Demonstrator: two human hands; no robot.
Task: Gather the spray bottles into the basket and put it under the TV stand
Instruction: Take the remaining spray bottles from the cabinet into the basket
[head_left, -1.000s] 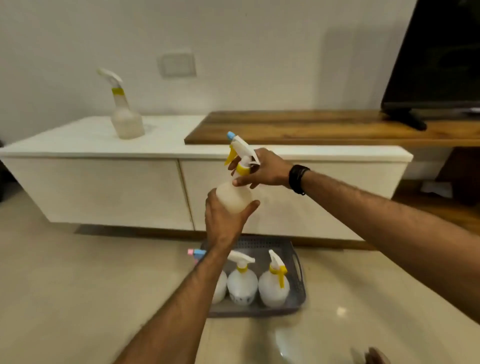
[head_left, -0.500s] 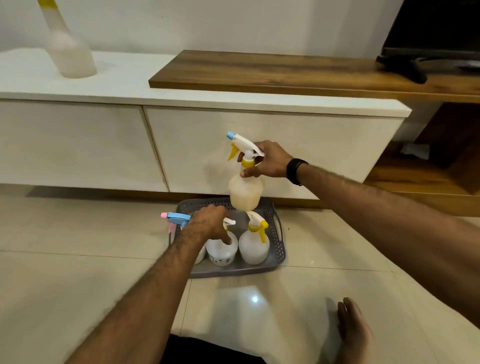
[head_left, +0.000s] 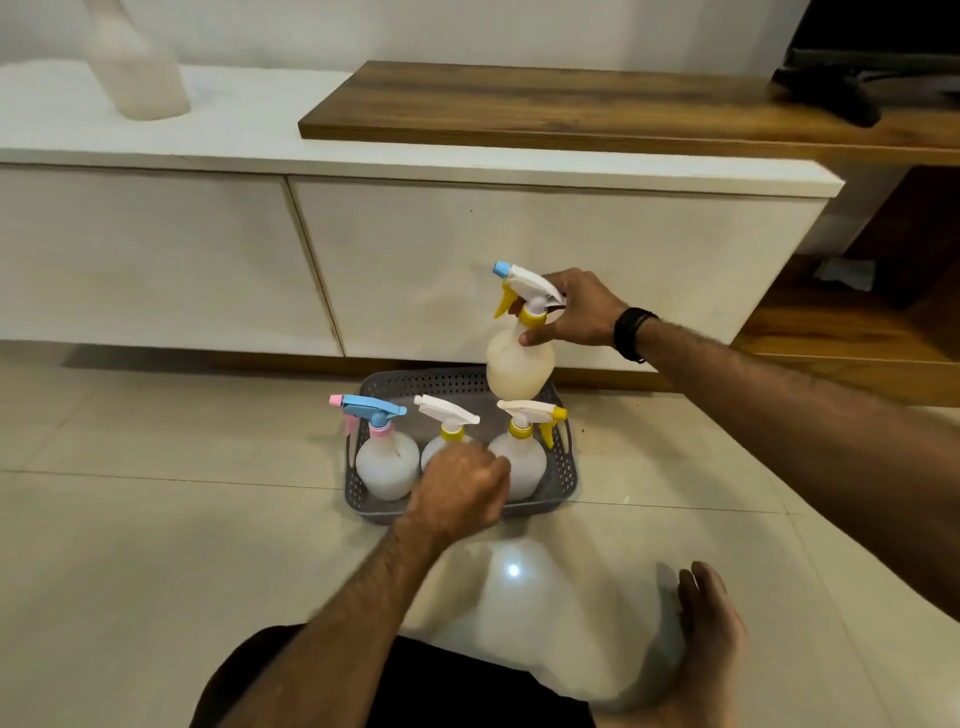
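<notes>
My right hand (head_left: 576, 312) grips a white spray bottle (head_left: 519, 364) by its yellow neck and holds it upright over the back right of the grey perforated basket (head_left: 567, 470) on the floor. Three bottles stand in the basket's front row: one with a blue and pink head (head_left: 387, 462), a middle one with a white head (head_left: 448, 415), and one with a yellow nozzle (head_left: 519, 457). My left hand (head_left: 460, 493), blurred with curled fingers, is in front of the middle bottle. Another spray bottle (head_left: 140, 67) stands on the TV stand's white top.
The TV stand (head_left: 519, 249) is a white drawer unit raised off the tiled floor, with a wooden shelf (head_left: 571, 109) on top. The TV's black foot (head_left: 831, 93) rests at the far right. A wooden lower shelf (head_left: 841, 322) is to the right. My bare foot (head_left: 711, 623) is near the basket.
My left hand let go of the held bottle's body and dropped down to the basket's front. My right hand lowered the bottle toward the basket. The view tilted down.
</notes>
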